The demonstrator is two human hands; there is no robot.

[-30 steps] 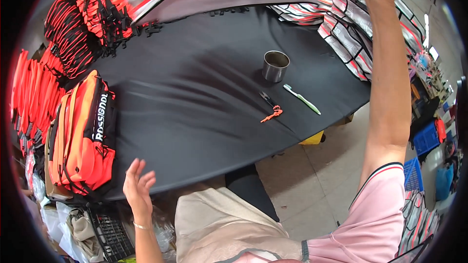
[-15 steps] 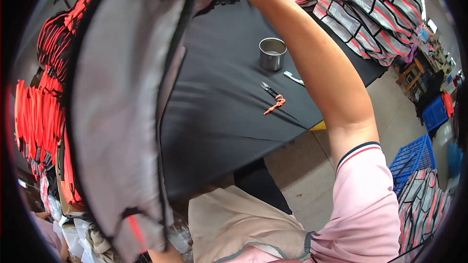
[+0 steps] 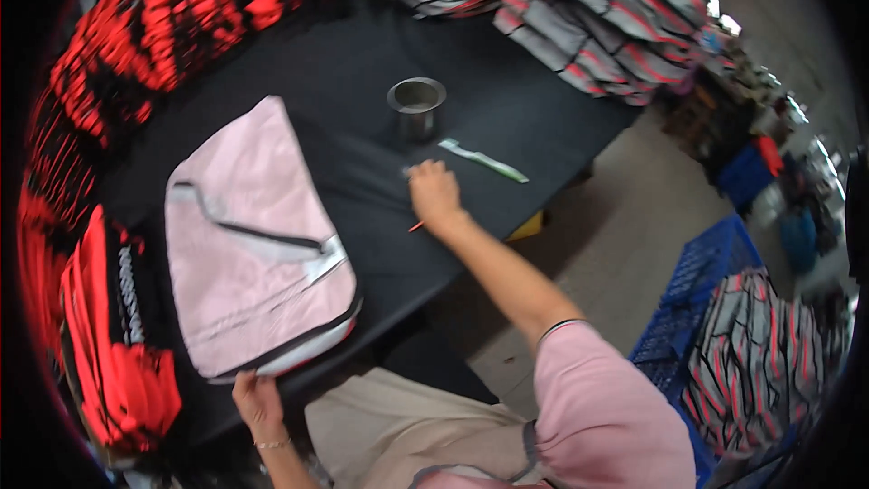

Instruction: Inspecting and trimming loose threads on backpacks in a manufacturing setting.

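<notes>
A sewn bag (image 3: 258,235) lies on the black-covered table with its pink lining up. A black strip and a white label show on it, and its near edge is bound in black. At that near edge my left hand (image 3: 260,403) has its fingers closed on the fabric. Farther right, my right hand (image 3: 434,192) is down on the table, closed over the thread snips. The hand hides most of them; a bit of their orange cord (image 3: 416,226) sticks out below. Beyond it stand a metal cup (image 3: 416,107) and a green-and-white toothbrush (image 3: 484,161).
Red and black bags (image 3: 190,18) are stacked along the table's left and far left sides, with a red bundle (image 3: 118,335) near my left arm. Grey bags (image 3: 597,14) with red stripes pile up at the far right. A blue crate (image 3: 674,303) with more stands at right.
The bag, held up before with its grey side showing, now lies on the table, pink side up. My right hand has come down from the far side onto the snips.
</notes>
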